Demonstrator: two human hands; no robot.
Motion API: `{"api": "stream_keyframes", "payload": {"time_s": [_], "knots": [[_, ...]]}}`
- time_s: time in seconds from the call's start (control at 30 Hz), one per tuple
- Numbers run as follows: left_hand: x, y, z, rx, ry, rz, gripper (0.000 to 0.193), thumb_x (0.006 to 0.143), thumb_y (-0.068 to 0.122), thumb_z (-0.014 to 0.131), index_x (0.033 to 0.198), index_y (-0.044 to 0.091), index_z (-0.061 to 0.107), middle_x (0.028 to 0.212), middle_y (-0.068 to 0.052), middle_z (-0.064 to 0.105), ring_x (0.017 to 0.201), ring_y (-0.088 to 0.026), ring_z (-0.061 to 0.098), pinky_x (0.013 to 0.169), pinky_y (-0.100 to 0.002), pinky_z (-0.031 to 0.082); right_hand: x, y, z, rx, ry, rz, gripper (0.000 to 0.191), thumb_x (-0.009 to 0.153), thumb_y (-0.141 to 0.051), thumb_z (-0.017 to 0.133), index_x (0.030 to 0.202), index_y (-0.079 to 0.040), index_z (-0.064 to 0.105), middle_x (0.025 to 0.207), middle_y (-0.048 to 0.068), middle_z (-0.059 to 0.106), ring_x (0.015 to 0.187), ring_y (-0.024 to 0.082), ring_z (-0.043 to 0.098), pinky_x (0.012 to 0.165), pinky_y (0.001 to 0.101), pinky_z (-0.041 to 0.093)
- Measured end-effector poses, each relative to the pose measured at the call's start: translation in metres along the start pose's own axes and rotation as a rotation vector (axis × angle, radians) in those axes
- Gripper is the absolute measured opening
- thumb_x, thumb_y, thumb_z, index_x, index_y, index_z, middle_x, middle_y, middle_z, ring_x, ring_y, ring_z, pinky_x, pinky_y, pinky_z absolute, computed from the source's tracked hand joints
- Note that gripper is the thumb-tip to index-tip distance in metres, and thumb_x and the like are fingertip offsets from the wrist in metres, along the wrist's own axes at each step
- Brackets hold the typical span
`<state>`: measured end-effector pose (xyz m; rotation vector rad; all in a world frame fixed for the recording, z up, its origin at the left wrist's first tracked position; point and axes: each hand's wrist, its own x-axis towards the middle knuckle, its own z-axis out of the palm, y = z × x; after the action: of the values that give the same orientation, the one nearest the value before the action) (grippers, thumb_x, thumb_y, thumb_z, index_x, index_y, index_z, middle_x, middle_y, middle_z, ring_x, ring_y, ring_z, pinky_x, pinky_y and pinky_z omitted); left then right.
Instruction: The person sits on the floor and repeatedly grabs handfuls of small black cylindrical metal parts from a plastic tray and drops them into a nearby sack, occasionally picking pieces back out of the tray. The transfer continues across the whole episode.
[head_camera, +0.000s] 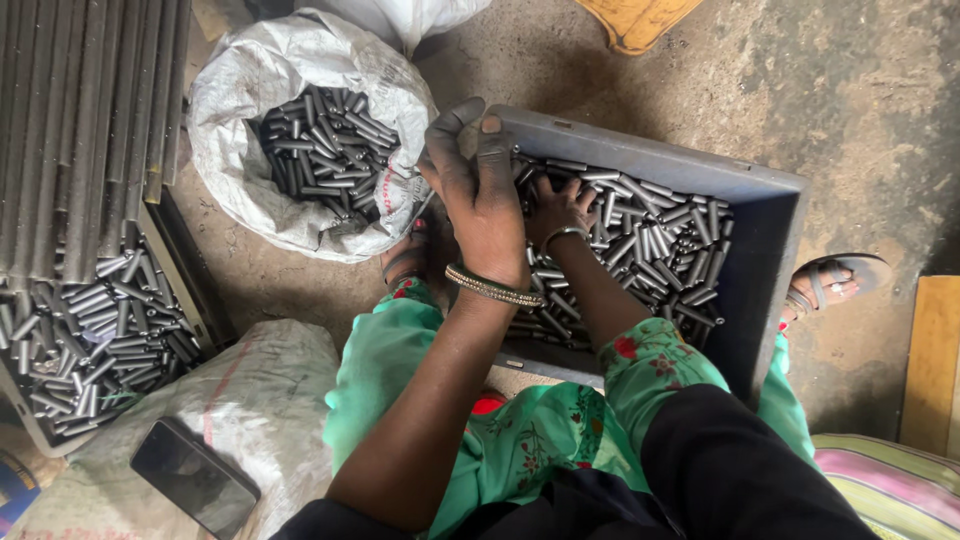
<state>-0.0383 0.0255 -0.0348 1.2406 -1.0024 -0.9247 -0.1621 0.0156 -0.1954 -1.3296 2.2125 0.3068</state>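
This is looking like a small metal workshop, with the work going on at floor level. A person is sitting on a rough, stained concrete floor (850, 110) with a grey crate (770, 250) of short steel pins (660, 245) lying between their feet. An open white sack (250, 90) beside it is holding more pins, and another tray (30, 425) at the left is brimming with them. Long metal rods (80, 110) are lying stacked above that tray. A phone (193, 477) is resting on a second sack (250, 400).
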Motion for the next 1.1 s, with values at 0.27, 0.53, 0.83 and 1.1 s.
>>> {"api": "stream_keyframes", "payload": {"time_s": [0.27, 0.53, 0.83, 1.1], "knots": [[-0.004, 0.011, 0.014, -0.096, -0.015, -0.122, 0.035, 0.100, 0.028, 0.063, 0.128, 0.008, 0.058, 0.132, -0.018, 0.051, 0.119, -0.033, 0.053, 0.101, -0.046, 0.045, 0.006, 0.006, 0.036, 0.102, 0.155, -0.060, 0.061, 0.093, -0.049, 0.063, 0.145, -0.025, 0.043, 0.153, 0.024, 0.032, 0.138, 0.050, 0.031, 0.101, 0.0633, 0.042], [-0.012, 0.006, 0.023, -0.024, -0.054, -0.030, 0.034, 0.102, 0.021, 0.063, 0.133, 0.008, 0.055, 0.135, -0.021, 0.050, 0.119, -0.033, 0.053, 0.109, -0.043, 0.043, -0.004, -0.005, 0.025, 0.312, 0.174, -0.090, 0.056, 0.097, -0.041, 0.064, 0.144, -0.018, 0.045, 0.139, 0.017, 0.043, 0.124, 0.037, 0.044, 0.095, 0.0517, 0.048], [-0.025, -0.014, 0.048, -0.021, -0.218, -0.302, 0.046, 0.092, 0.031, 0.064, 0.131, 0.010, 0.053, 0.131, -0.023, 0.046, 0.097, -0.039, 0.065, 0.090, -0.046, 0.057, -0.018, 0.026, 0.044, 1.333, 0.046, -0.302, 0.051, 0.100, -0.033, 0.064, 0.143, -0.010, 0.047, 0.124, 0.009, 0.055, 0.109, 0.023, 0.058, 0.088, 0.0387, 0.054], [-0.073, -0.107, 0.082, 0.390, -0.466, -0.575, 0.067, 0.091, 0.056, 0.062, 0.143, 0.015, 0.052, 0.144, -0.028, 0.047, 0.131, -0.049, 0.048, 0.109, -0.056, 0.040, -0.083, 0.132, 0.043, 2.080, -0.073, -0.248, 0.043, 0.095, -0.015, 0.068, 0.135, -0.013, 0.054, 0.116, 0.005, 0.061, 0.101, 0.019, 0.062, 0.078, 0.0349, 0.057]]}}
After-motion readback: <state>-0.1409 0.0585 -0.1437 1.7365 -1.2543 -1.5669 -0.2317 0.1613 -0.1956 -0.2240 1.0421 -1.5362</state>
